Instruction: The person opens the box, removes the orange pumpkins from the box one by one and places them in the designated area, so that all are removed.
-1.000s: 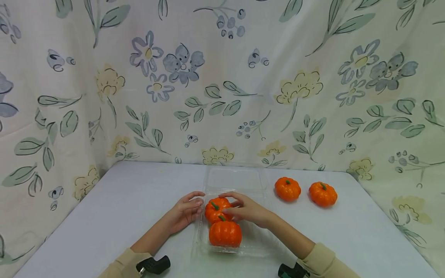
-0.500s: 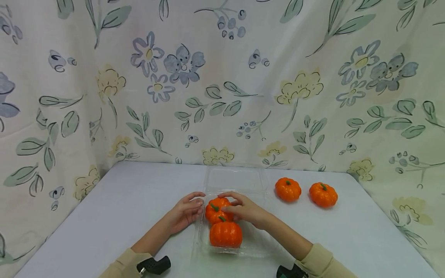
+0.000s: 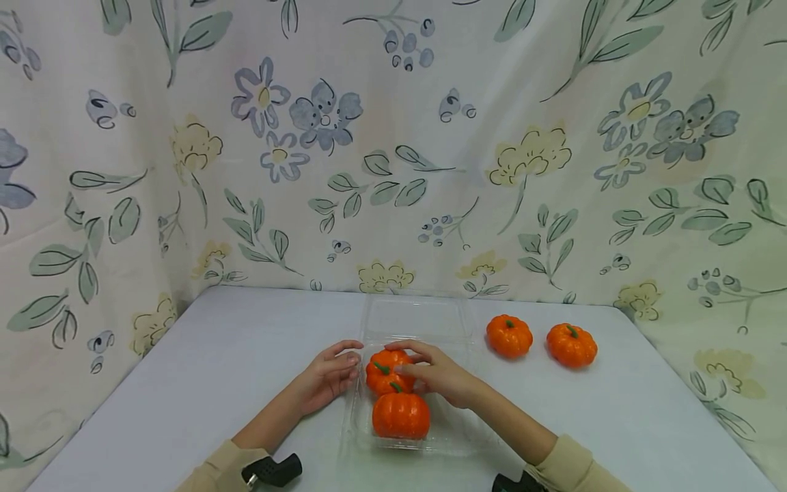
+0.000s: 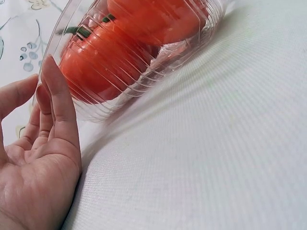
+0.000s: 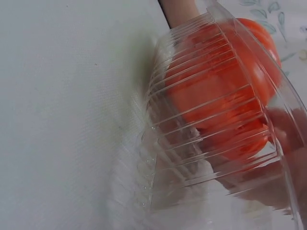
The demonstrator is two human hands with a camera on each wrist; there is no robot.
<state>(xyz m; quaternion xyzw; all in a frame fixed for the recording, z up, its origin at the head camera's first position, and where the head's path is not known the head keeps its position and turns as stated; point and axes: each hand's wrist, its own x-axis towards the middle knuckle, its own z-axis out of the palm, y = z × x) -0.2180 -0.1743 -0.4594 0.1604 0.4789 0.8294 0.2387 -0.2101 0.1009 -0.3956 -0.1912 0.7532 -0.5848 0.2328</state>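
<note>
Two orange toy pumpkins with green stems sit one behind the other at the left of a clear plastic clamshell box (image 3: 458, 427). My right hand (image 3: 447, 377) reaches into the box and grips the rear pumpkin (image 3: 382, 381), thumb near its stem and fingers over its far side. Just in front of it stands the front pumpkin (image 3: 401, 417), held by neither hand. My left hand (image 3: 327, 381) rests at the box's left side; in the left wrist view its nearly straight fingers (image 4: 61, 103) lie against the ribbed wall. Through the plastic, the right wrist view shows both pumpkins.
Two more pumpkins lie on the white table (image 3: 258, 335) to the right of the box, a nearer one (image 3: 509, 336) and one farther right (image 3: 572, 345). The box's clear lid (image 3: 418, 318) is folded back away from me. A floral curtain (image 3: 393, 225) hangs behind the table.
Both pumpkins in the box have shifted slightly to the right, with my right hand on the rear one. My left hand stays at the box's side.
</note>
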